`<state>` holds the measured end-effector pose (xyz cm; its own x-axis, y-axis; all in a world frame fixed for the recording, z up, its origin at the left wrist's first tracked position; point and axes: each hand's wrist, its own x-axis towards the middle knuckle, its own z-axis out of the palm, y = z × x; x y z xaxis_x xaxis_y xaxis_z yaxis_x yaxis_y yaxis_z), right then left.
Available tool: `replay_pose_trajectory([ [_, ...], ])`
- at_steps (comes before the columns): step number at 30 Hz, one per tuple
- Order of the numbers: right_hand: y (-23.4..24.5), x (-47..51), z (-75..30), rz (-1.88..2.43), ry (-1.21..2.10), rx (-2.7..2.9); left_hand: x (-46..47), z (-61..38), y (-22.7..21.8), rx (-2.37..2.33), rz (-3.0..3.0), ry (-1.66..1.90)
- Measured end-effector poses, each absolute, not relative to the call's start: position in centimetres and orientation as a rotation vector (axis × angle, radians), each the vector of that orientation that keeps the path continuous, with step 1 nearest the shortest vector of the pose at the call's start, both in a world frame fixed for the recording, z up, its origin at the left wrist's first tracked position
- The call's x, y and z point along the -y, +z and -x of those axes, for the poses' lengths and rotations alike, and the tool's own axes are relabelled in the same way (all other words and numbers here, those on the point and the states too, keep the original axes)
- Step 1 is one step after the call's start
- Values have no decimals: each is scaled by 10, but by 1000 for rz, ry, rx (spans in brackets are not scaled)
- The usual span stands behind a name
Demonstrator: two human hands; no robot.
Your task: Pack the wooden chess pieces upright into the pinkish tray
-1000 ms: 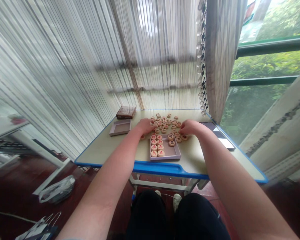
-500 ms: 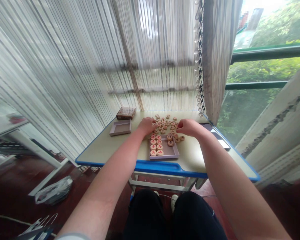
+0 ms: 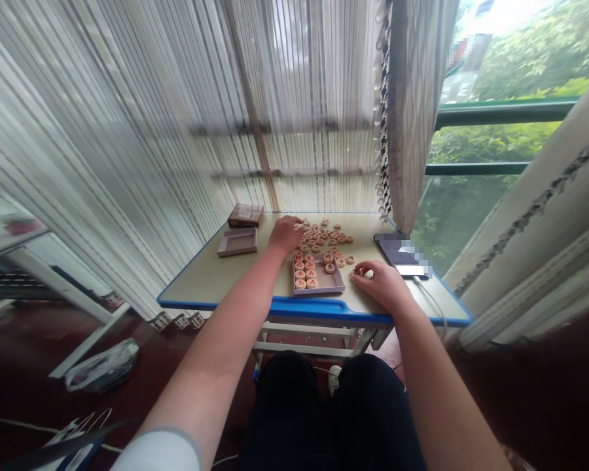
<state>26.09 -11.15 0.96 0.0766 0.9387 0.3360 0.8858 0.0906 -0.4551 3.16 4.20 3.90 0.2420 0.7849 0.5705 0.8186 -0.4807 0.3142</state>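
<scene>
My right hand (image 3: 380,282) is closed on a round wooden Chinese chess piece (image 3: 356,272), pinched between thumb and fingers just right of the shallow open box (image 3: 331,285). Inside that box, red-marked pieces (image 3: 305,271) stand in two columns on the left, and dark-marked pieces (image 3: 328,263) sit toward its upper right. My left hand (image 3: 285,234) reaches to the left edge of a loose pile of chess pieces (image 3: 324,234), its fingers stretched out and apart. Several more loose pieces (image 3: 346,260) lie between the pile and my right hand.
An empty box lid (image 3: 238,241) lies at the table's left, with a brown box (image 3: 246,214) behind it. A dark flat device (image 3: 390,247) with a white cable (image 3: 434,297) rests at the right. String curtains (image 3: 314,176) hang along the far edge of the table (image 3: 201,284).
My right hand has moved from the pile's right side toward me, beside the box, now with a chess piece in it. My left hand stays by the pile. The view has shifted slightly.
</scene>
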Motion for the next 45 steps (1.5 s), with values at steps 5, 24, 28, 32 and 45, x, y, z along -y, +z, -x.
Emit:
replay_pose_trajectory([
  [5, 7, 111, -265, 1726, 204, 1815, -34, -15, 30, 1808, 2401, -1030],
  [24, 12, 83, -204, 1691, 111, 1748, -23, -16, 14, 1684, 2395, -1091],
  [28, 12, 81, -207, 1726, 132, 1714, -29, -17, 12, 1672, 2412, -1091],
  [32, 10, 79, -208, 1725, 162, 1735, -33, -16, 11, 1664, 2387, -1108],
  [45, 9, 79, -210, 1687, 158, 1757, -33, -14, 11, 1659, 2374, -1110],
])
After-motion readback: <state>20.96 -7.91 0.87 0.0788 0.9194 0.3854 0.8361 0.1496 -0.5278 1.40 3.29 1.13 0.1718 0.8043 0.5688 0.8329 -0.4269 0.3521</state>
